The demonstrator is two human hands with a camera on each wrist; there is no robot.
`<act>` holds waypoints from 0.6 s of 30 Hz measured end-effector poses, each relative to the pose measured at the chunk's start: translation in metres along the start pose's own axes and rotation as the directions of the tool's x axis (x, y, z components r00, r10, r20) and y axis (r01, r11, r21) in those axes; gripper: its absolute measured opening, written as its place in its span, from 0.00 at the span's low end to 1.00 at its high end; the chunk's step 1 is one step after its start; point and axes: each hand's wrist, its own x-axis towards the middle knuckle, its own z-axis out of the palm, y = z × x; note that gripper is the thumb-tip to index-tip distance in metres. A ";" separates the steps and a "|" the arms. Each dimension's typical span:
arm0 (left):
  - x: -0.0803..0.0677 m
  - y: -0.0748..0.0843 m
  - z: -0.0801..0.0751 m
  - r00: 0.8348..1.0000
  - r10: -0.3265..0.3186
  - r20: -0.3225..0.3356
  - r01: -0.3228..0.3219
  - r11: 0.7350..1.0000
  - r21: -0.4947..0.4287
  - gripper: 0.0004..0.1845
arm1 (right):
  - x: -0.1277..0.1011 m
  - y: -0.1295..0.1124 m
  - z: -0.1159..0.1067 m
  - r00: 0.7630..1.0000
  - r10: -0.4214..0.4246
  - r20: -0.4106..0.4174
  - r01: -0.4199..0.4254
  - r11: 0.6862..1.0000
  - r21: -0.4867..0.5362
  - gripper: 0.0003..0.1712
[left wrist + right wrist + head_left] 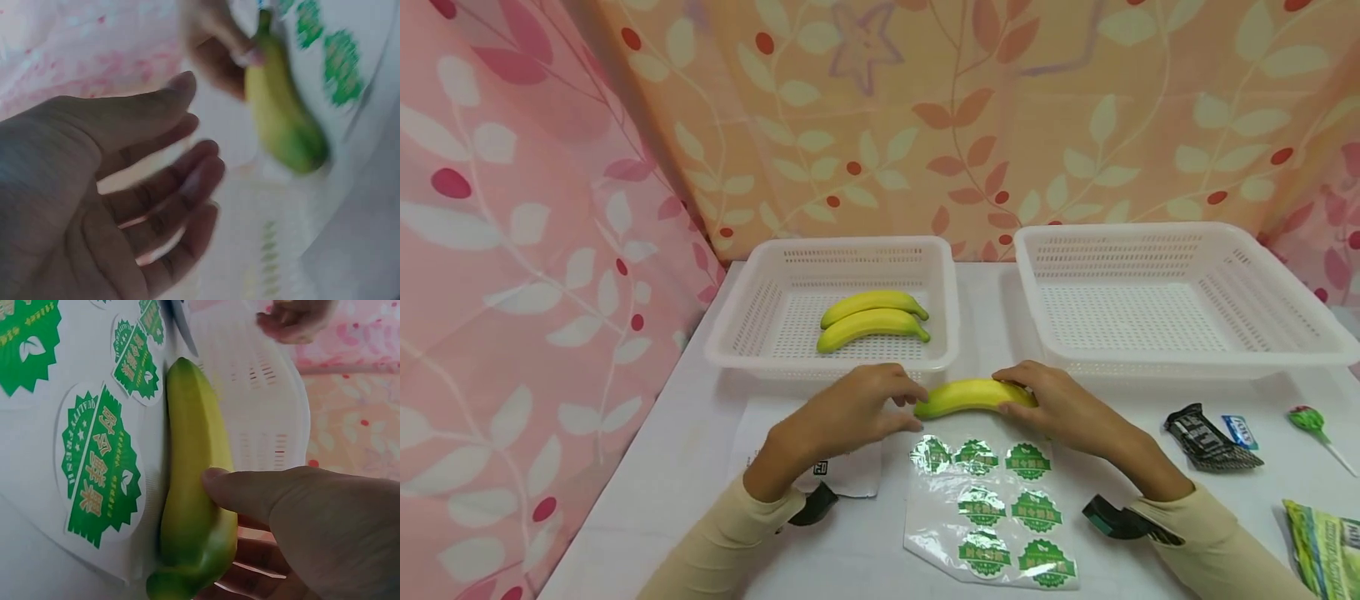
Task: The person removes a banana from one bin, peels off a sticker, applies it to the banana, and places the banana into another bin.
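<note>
A yellow banana (967,396) with green ends lies in front of the left basket, above the top row of a sticker sheet (936,533). My right hand (1067,408) grips it near its right end; in the right wrist view the thumb (240,490) presses on the peel and the fingers pass behind. Close by the banana's left tip is my left hand (853,408), thumb and fingers loosely bent. The left wrist view shows the left palm (106,212) holding nothing, a gap between it and the banana (281,106). Round green stickers (100,465) show beside the banana.
Two bananas (874,327) lie in the white left basket (835,364). A second white basket (1195,358) stands to its right. White paper (850,479) is under my left forearm. To the right are a black wrapper (1210,440), a small blue packet (1238,432), a lollipop (1309,419) and a green bag (1322,546).
</note>
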 end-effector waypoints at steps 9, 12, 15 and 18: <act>0.009 0.006 0.053 0.978 -0.132 0.160 0.092 0.967 0.236 0.29 | 0.001 0.000 0.000 1.000 0.019 0.003 -0.019 1.000 0.009 0.24; 0.007 0.008 0.059 0.981 -0.132 0.143 0.085 0.953 0.290 0.30 | 0.001 0.000 0.000 1.000 0.021 0.008 -0.021 1.000 0.009 0.24; 0.006 0.009 0.061 0.982 -0.139 0.126 0.096 0.948 0.302 0.31 | 0.001 0.000 -0.001 1.000 0.020 0.008 -0.020 1.000 0.009 0.24; 0.007 0.010 0.062 0.982 -0.147 0.118 0.109 0.952 0.285 0.32 | 0.001 0.000 -0.001 1.000 0.018 0.003 -0.018 1.000 0.009 0.24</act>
